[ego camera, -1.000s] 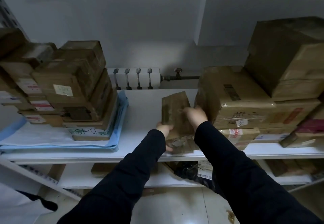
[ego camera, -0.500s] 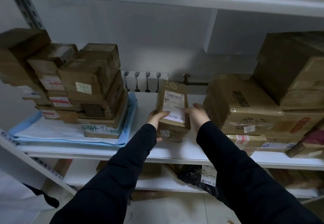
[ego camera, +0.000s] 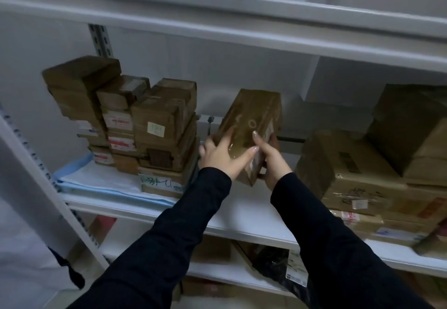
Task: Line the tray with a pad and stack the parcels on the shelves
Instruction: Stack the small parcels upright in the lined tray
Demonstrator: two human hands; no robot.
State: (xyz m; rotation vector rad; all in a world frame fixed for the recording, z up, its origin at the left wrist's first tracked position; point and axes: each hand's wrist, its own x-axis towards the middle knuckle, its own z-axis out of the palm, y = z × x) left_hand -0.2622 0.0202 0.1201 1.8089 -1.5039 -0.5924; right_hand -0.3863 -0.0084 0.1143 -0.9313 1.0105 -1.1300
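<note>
A brown taped parcel (ego camera: 251, 124) is held tilted in the air above the white middle shelf (ego camera: 242, 214). My left hand (ego camera: 220, 156) presses on its near left face and my right hand (ego camera: 271, 158) grips its right side and underside. To its left a stack of brown parcels (ego camera: 150, 124) stands on a blue-edged white pad (ego camera: 96, 180) that covers the shelf's left end. The held parcel hangs just right of that stack, not touching it.
Larger cardboard boxes (ego camera: 362, 175) are piled at the shelf's right end. An upper shelf edge (ego camera: 217, 18) runs overhead. A perforated upright (ego camera: 36, 163) stands at the left. The lower shelf (ego camera: 217, 270) holds a dark bag and more parcels.
Both hands have lifted the parcel off the shelf and turned it, carrying it up and toward the left stack. Its white label no longer faces me. The view has shifted upward.
</note>
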